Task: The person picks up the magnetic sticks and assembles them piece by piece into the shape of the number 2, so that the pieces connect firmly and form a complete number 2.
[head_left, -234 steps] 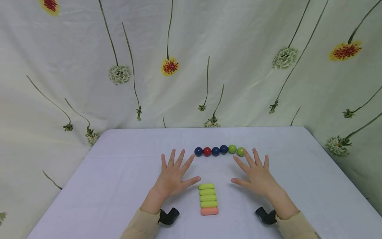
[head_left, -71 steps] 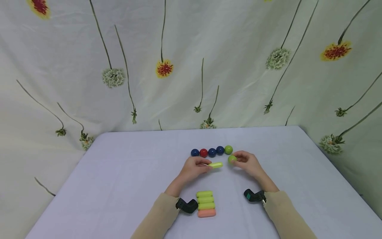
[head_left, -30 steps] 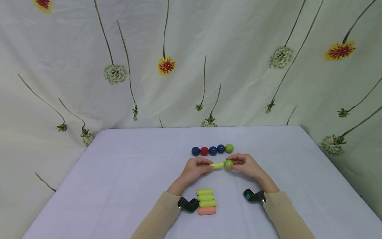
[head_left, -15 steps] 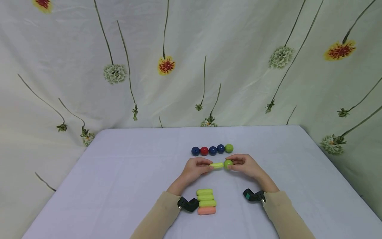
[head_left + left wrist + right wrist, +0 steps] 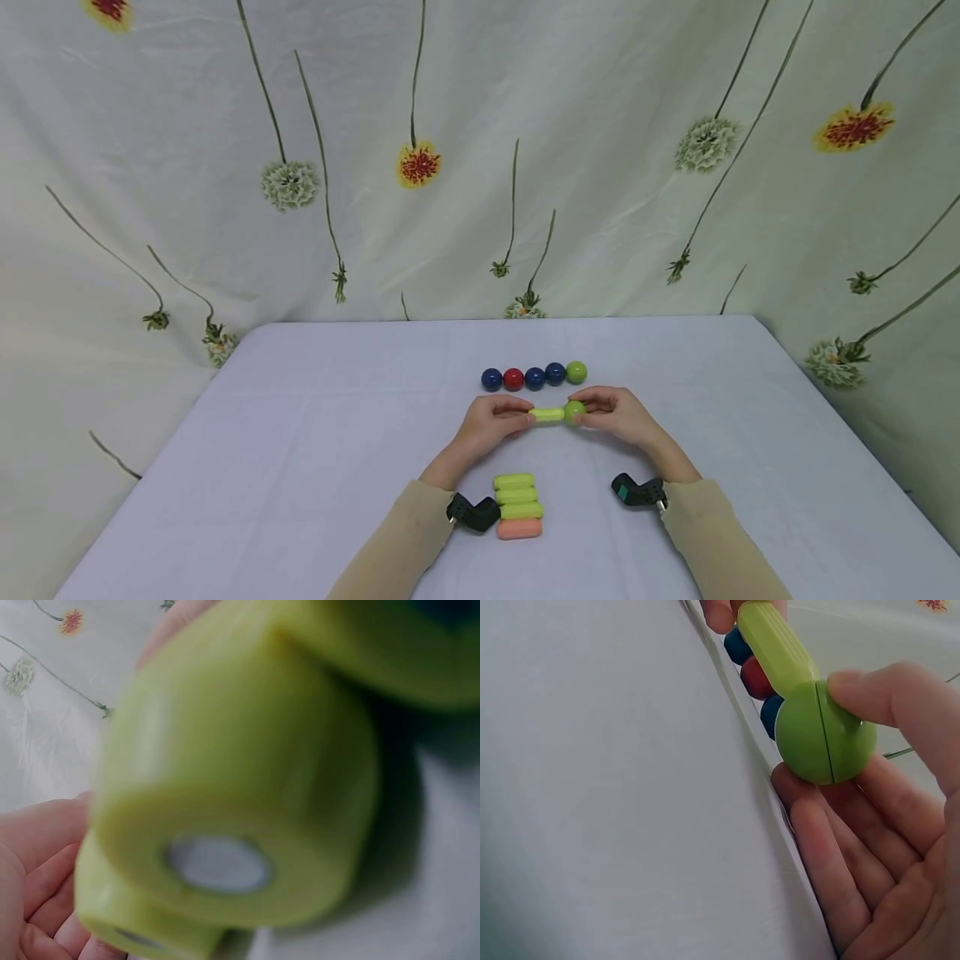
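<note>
My left hand [image 5: 483, 422] pinches a short yellow-green toy rod [image 5: 549, 414] between thumb and fingers. Opposite it, my right hand [image 5: 624, 415] holds a green ball [image 5: 573, 408] at its fingertips. In the right wrist view the ribbed rod [image 5: 780, 649] meets the ball [image 5: 802, 739] end-on, and the thumb presses on the ball, which has a seam around it. Both things are held over the middle of the table. A blurred yellow-green rod [image 5: 232, 750] with a pale grey disc in its end fills much of the left wrist view.
Behind the hands, a row holds blue balls [image 5: 535, 379], a red ball [image 5: 513, 380] and a green ball [image 5: 577, 372]. Nearer, beside the left wrist camera [image 5: 474, 513], lie three yellow-green rods [image 5: 517, 496] and an orange rod [image 5: 520, 529]. A flowered cloth [image 5: 465, 233] hangs behind the white table [image 5: 337, 400].
Earlier both hands were spread and held nothing. They have since picked up a yellow-green rod and the row's rightmost green ball. Most recently, rod and ball have come together end to end.
</note>
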Demonstrator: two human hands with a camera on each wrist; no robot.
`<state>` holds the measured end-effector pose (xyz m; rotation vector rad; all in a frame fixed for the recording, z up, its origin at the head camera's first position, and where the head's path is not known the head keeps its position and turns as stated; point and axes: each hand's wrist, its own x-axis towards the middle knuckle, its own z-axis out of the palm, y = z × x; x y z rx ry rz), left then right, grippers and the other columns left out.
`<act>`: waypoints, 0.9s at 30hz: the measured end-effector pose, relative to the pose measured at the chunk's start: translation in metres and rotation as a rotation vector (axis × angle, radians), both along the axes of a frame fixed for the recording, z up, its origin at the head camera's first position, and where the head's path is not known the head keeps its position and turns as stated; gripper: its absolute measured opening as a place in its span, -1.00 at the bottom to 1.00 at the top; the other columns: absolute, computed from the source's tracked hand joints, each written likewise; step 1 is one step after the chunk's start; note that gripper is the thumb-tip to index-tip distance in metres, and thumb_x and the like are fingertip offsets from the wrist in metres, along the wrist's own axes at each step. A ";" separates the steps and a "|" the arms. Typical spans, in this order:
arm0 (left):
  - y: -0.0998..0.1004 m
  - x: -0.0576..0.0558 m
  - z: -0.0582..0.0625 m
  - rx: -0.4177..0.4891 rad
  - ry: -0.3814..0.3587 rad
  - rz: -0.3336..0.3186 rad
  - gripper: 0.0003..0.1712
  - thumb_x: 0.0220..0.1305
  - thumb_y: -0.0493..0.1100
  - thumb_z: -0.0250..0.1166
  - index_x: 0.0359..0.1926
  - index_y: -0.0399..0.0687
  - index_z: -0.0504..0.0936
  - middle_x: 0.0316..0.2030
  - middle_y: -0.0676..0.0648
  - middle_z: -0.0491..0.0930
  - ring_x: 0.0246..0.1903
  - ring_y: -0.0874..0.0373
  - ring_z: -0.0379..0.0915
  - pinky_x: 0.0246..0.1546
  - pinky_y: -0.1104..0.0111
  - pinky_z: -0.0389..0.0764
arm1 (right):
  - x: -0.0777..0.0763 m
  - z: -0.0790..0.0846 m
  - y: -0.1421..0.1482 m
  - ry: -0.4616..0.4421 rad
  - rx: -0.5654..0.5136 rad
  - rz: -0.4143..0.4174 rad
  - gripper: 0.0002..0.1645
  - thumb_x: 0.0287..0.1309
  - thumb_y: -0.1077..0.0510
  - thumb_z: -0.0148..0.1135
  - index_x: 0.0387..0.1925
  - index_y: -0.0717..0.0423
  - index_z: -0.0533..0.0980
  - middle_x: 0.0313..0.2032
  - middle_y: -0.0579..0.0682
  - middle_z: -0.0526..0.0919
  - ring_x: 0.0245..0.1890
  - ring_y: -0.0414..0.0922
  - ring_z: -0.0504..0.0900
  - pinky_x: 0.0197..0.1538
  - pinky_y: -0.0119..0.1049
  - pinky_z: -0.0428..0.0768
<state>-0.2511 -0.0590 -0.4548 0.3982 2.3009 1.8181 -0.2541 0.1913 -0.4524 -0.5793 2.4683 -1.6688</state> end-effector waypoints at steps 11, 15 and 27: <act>-0.008 -0.004 0.005 0.010 0.030 0.084 -0.73 0.11 -0.13 0.39 -0.17 -0.15 0.69 -0.28 -0.02 0.66 -0.39 0.19 0.53 -0.33 0.39 0.58 | -0.001 -0.002 0.001 0.003 -0.010 -0.058 -0.56 0.03 0.22 0.36 -0.04 0.36 0.54 -0.15 0.17 0.64 -0.23 -0.13 0.62 -0.18 -0.41 0.57; -0.014 -0.006 0.008 -0.020 0.093 0.143 -0.79 0.14 -0.13 0.37 -0.21 -0.10 0.69 -0.32 0.01 0.67 -0.40 0.17 0.54 -0.34 0.38 0.57 | 0.004 0.007 0.000 0.015 -0.010 -0.071 -0.58 0.04 0.25 0.34 -0.06 0.40 0.53 -0.14 0.22 0.63 -0.21 -0.09 0.62 -0.18 -0.42 0.56; -0.027 -0.013 0.012 -0.088 0.302 0.369 -0.89 0.15 -0.21 0.35 -0.28 -0.12 0.69 -0.35 -0.01 0.66 -0.41 0.19 0.56 -0.37 0.38 0.58 | -0.002 -0.004 0.003 0.046 0.065 -0.139 -0.57 0.01 0.11 0.39 -0.08 0.25 0.59 -0.14 0.10 0.65 -0.13 -0.02 0.60 -0.10 -0.30 0.55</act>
